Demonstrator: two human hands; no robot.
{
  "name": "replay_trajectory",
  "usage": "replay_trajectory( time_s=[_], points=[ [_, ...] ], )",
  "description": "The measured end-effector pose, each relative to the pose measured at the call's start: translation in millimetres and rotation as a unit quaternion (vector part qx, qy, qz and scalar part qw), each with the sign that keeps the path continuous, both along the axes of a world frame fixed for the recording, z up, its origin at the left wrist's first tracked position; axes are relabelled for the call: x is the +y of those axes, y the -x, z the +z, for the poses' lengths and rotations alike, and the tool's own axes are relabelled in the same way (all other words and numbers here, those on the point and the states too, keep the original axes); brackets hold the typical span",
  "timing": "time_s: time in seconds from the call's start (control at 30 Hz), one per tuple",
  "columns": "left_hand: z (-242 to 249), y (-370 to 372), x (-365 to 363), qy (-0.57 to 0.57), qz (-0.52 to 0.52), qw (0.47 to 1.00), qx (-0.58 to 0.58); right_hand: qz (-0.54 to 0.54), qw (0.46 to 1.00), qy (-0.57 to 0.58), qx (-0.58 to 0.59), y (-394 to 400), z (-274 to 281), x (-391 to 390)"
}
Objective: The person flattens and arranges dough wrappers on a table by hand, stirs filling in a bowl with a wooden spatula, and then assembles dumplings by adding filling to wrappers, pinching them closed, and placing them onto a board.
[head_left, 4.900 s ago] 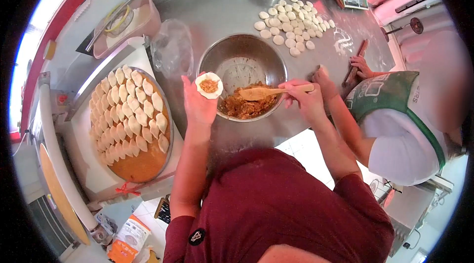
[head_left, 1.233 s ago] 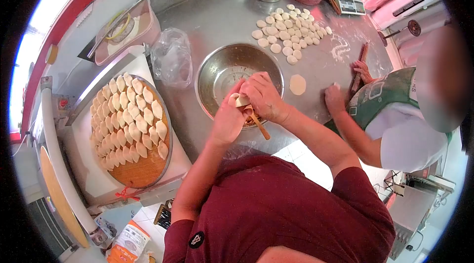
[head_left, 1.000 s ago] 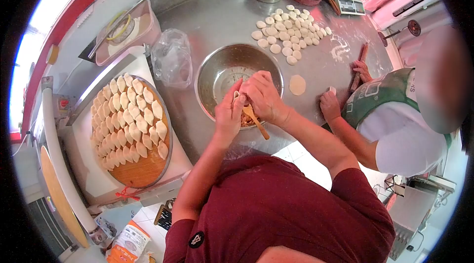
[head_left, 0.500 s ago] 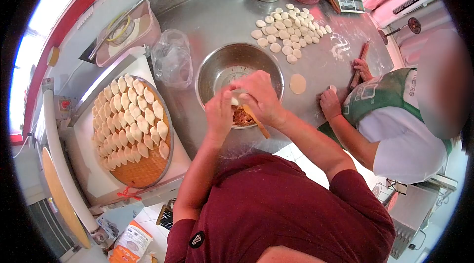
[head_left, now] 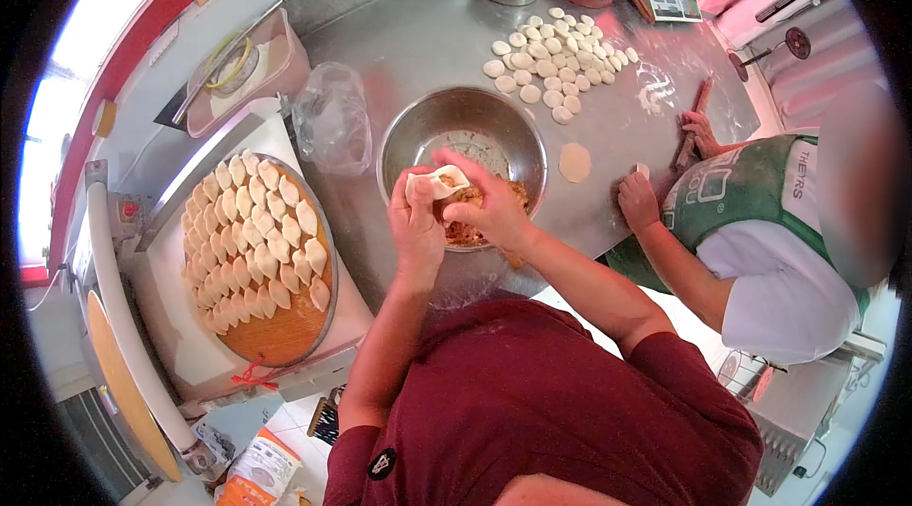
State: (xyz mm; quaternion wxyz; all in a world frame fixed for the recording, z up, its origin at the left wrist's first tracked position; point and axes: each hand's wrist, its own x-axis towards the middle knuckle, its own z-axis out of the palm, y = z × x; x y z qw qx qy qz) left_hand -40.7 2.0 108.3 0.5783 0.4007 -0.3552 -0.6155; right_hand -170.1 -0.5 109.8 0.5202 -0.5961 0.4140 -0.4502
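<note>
- Both hands meet over the near rim of the steel bowl (head_left: 463,126): the left hand (head_left: 415,226) and right hand (head_left: 489,211) are closed together on a folded dumpling (head_left: 435,184), fingertips pinching its pale edge. A wooden spoon handle (head_left: 513,259) seems tucked under the right hand; how it is gripped I cannot tell.
- Risk at the seam: if filling sits too near the edge, the pinch may not seal and the wrapper could split or leak.
- Risk of a drop: the dumpling hangs over the brown filling (head_left: 465,226) at 6 o'clock in the bowl, so a slip would likely land it there and smear the dough.
- At 9 o'clock, the round tray (head_left: 285,330) is crowded with finished dumplings (head_left: 252,240); only its near part is bare, so a careless placement could press neighbours together.
- At 3 o'clock, another person's hand (head_left: 636,202) works on the counter (head_left: 418,40) near a flat wrapper (head_left: 574,162); elbows could bump.
- At 12 o'clock lie dough pieces (head_left: 560,64).
</note>
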Motion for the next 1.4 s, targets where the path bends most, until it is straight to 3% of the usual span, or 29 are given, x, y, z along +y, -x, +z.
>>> replay_trajectory(
  time_s=[0.13, 0.27, 0.37, 0.47, 0.63, 0.73, 0.83, 0.93, 1.13, 1.23, 1.33, 1.4],
  points=[
    [-6.8, 5.0, -1.3, 0.036, 0.016, 0.999, -0.021, 0.000, 1.000, 0.013, 0.021, -2.0, 2.2, 2.0],
    [-8.1, 9.4, -1.6, 0.063, 0.031, 0.997, -0.042, -0.039, 0.991, 0.096, 0.086, 0.2, 12.4, -1.4],
    [-2.5, 6.8, -1.8, 0.068, 0.029, 0.987, -0.142, -0.065, 0.974, 0.162, 0.142, 1.7, 15.6, -3.2],
    [4.8, 7.0, 0.0, 0.040, 0.019, 0.989, -0.140, -0.070, 0.959, 0.213, 0.176, 3.6, 13.0, -7.4],
    [0.7, 5.5, 0.4, 0.033, -0.003, 0.996, -0.088, -0.061, 0.952, 0.235, 0.186, 5.7, 9.3, -12.0],
    [-0.4, 7.3, 0.5, 0.012, 0.003, 1.000, -0.027, -0.090, 0.974, 0.147, 0.148, 2.9, 20.8, -4.9],
    [1.2, 4.9, -1.0, 0.002, -0.003, 1.000, 0.027, -0.126, 0.951, 0.258, 0.115, 12.3, 32.2, -5.4],
    [4.2, 4.9, -1.6, -0.004, 0.006, 0.999, 0.049, -0.053, 0.915, 0.350, 0.195, 24.6, 25.4, -7.9],
    [1.8, -1.1, -1.2, -0.011, -0.028, 0.999, 0.040, -0.076, 0.980, 0.143, 0.111, 29.4, 28.2, 3.7],
    [-3.3, 4.1, -2.4, -0.005, -0.019, 0.999, 0.035, -0.004, 0.984, 0.102, 0.146, 21.7, 10.6, 2.3],
    [-3.5, 8.4, -0.8, -0.003, -0.006, 1.000, -0.003, -0.004, 0.997, 0.055, 0.057, 11.1, 12.2, 1.2],
    [-3.3, 8.5, -0.5, -0.002, -0.008, 1.000, -0.016, -0.029, 0.993, 0.092, 0.067, 6.7, 8.9, -0.8]
  ],
)
